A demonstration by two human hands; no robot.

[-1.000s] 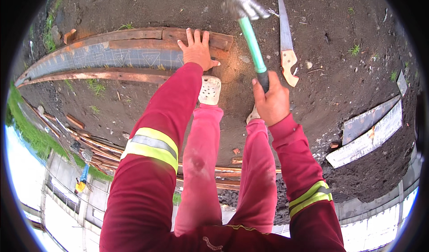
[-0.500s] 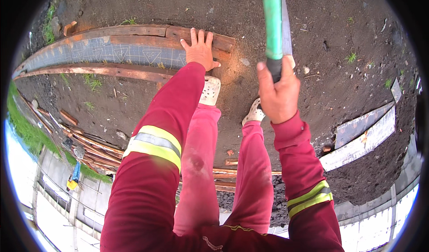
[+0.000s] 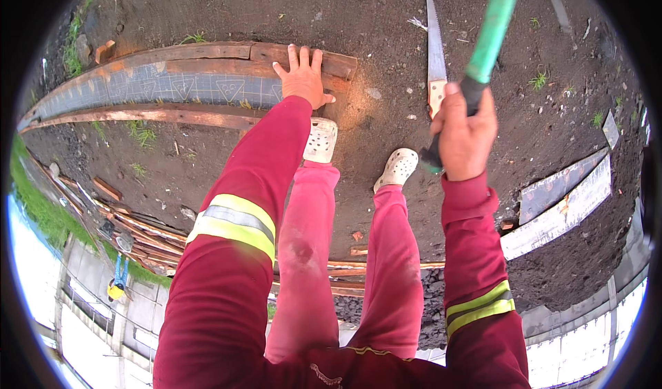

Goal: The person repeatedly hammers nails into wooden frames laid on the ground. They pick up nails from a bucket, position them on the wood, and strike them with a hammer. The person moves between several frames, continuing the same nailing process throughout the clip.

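My left hand (image 3: 302, 84) lies spread flat on the right end of a long reddish-brown wooden board (image 3: 221, 65). Below that board runs a grey printed panel (image 3: 186, 87), with a second wooden strip (image 3: 158, 114) along its near edge. My right hand (image 3: 467, 135) is closed around the black grip of a hammer (image 3: 491, 37) with a green shaft, raised over the dirt. The hammer's head is blurred at the upper edge of the picture. A handsaw (image 3: 436, 51) with a pale handle rests on the ground just left of the hammer.
My feet in white clogs (image 3: 398, 167) stand on dark soil near the board's end. Grey and whitish sheets (image 3: 558, 213) lie at the right. Stacked timber (image 3: 148, 241) is at the lower left, with a person in yellow and blue (image 3: 116, 289) far beyond. A short wood block (image 3: 105, 51) lies upper left.
My right hand has moved right with the hammer, whose shaft now tilts to the right and uncovers the handsaw. The left hand stays pressed on the board.
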